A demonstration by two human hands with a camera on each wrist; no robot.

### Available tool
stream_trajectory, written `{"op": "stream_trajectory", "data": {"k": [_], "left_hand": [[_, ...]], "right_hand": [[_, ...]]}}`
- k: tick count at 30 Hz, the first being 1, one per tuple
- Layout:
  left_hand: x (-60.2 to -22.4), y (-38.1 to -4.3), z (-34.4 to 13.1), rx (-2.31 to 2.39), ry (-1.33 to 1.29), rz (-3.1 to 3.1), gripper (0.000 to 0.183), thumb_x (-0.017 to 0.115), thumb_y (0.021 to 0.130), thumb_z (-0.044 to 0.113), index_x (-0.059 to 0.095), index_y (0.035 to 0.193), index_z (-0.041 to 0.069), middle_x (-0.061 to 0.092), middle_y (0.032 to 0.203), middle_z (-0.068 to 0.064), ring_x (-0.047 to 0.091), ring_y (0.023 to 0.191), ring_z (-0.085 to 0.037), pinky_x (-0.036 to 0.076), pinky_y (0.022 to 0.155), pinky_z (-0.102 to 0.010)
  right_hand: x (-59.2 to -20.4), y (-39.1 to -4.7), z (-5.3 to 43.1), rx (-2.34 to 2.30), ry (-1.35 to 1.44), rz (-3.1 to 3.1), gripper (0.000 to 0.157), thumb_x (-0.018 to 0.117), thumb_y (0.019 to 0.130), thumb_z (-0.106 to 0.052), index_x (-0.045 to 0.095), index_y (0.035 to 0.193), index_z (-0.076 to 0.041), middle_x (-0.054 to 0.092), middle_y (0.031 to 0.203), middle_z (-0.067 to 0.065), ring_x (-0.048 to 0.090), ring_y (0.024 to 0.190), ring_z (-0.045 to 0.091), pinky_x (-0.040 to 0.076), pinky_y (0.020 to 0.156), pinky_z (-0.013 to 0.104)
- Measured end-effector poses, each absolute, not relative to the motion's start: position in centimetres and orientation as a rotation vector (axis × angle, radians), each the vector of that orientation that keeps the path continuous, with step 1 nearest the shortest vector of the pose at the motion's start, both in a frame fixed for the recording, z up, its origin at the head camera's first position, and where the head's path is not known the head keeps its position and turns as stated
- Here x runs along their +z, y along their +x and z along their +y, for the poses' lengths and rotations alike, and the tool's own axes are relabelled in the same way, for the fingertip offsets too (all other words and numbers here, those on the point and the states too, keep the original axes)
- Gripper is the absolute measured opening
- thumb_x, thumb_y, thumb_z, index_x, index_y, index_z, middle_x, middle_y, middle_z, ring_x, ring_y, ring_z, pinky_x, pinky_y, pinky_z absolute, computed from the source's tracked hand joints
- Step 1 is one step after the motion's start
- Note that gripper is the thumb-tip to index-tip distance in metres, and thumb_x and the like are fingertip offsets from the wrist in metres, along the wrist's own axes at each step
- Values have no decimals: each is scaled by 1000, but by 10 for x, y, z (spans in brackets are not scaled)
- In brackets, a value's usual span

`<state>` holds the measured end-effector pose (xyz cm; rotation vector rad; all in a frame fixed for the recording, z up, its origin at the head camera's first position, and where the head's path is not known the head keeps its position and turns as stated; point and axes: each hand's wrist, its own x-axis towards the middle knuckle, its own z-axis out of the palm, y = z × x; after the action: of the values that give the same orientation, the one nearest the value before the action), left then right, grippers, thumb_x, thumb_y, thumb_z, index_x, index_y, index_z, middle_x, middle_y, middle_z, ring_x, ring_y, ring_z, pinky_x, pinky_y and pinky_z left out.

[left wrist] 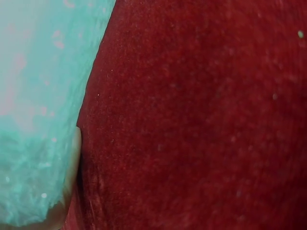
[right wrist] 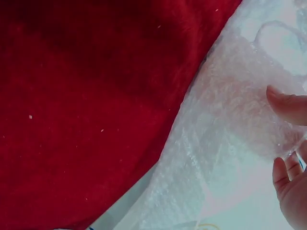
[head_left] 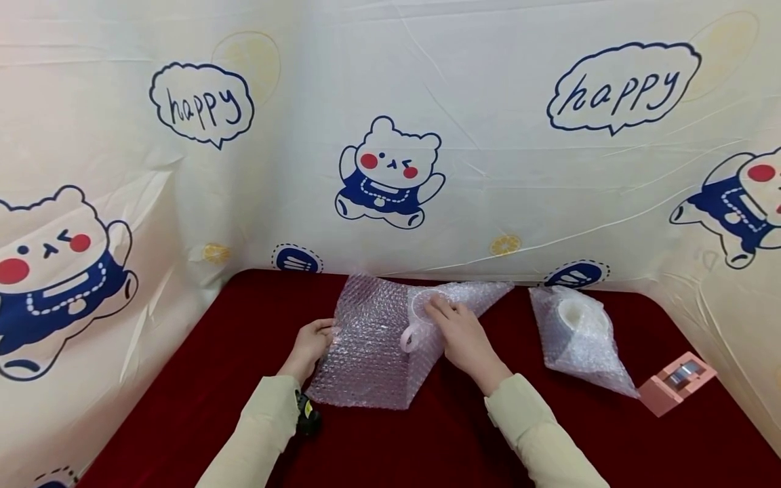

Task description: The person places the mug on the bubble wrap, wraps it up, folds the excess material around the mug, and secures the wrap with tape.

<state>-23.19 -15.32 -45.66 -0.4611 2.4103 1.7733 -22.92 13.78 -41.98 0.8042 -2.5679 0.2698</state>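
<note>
In the head view, a sheet of bubble wrap (head_left: 372, 339) lies on the red cloth, its right part folded over a white mug (head_left: 421, 305). The mug's looped handle (head_left: 407, 339) shows at the fold. My left hand (head_left: 310, 347) pinches the sheet's left edge; one finger (left wrist: 76, 153) shows behind that edge in the left wrist view. Over the mug, my right hand (head_left: 460, 332) holds the folded wrap, fingertips at the mug's rim. The right wrist view has its thumb (right wrist: 290, 108) on the wrap, with curled fingers below.
To the right lies a second bubble-wrapped bundle (head_left: 586, 339) with a round white rim showing through. Beside it is a pink box-like thing (head_left: 677, 383) with a grey part inside. A black object (head_left: 309, 415) with a yellow mark sits by the left cuff. Printed fabric (head_left: 488, 169) hangs behind.
</note>
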Motion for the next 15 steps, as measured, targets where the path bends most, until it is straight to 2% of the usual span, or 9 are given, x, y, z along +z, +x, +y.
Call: {"op": "stream_trajectory", "data": {"k": [6, 8, 13, 15], "left_hand": [[-458, -233, -155, 1755, -462, 2425, 43, 37, 96, -4, 45, 138, 0, 50, 134, -23, 53, 107, -26, 44, 77, -27], [-458, -233, -155, 1754, -467, 2426, 43, 37, 96, -4, 46, 138, 0, 51, 133, -22, 52, 103, -24, 43, 75, -25], [-457, -232, -155, 1759, -460, 2425, 43, 37, 96, -4, 45, 138, 0, 51, 133, -23, 52, 103, -24, 43, 75, -25], [-457, -232, -155, 1760, -460, 2421, 43, 37, 96, -3, 45, 138, 0, 50, 133, -24, 52, 105, -26, 43, 75, -26]], "right_hand": [[-420, -231, 136, 180, 830, -2541, 54, 68, 77, 7, 60, 128, -10, 61, 131, 11, 56, 106, 33, 47, 91, 44], [-420, -231, 136, 150, 833, -2555, 53, 67, 79, 6, 60, 129, -10, 60, 133, 10, 55, 111, 33, 47, 93, 45], [-419, -232, 138, 107, 902, -2658, 53, 64, 83, 4, 53, 134, -6, 49, 144, 12, 41, 135, 36, 33, 112, 50], [-418, -233, 140, 98, 952, -2677, 54, 64, 83, 3, 51, 135, -3, 47, 145, 13, 39, 138, 34, 29, 115, 48]]}}
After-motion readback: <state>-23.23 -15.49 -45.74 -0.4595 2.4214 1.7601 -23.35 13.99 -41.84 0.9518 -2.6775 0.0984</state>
